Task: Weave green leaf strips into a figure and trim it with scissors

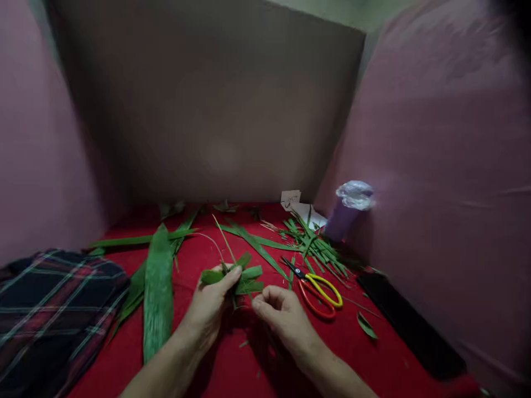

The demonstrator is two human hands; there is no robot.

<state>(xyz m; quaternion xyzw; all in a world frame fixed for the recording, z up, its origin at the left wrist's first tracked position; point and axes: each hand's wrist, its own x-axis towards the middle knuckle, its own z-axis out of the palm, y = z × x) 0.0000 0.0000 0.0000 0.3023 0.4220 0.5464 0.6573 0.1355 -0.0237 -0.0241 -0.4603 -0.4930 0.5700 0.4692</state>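
Observation:
My left hand (pixel 209 307) pinches a small bundle of folded green leaf strips (pixel 244 275) between thumb and fingers, just above a red cloth (pixel 232 365). Thin stems rise from the bundle toward the back. My right hand (pixel 280 312) sits close beside it on the right, fingers curled in a pinch near the bundle's lower edge; whether it holds a strip is hidden. Scissors (pixel 319 287) with one yellow and one red handle lie on the cloth just right of my right hand.
A broad green leaf (pixel 157 287) lies left of my hands, long leaves (pixel 257 240) behind, a pile of cut strips (pixel 315 243) at the back right. A plaid cloth (pixel 50 309) is at left, a purple cup (pixel 346 213) and a black flat object (pixel 410 326) at right. A brown board (pixel 207 110) and pink walls enclose the space.

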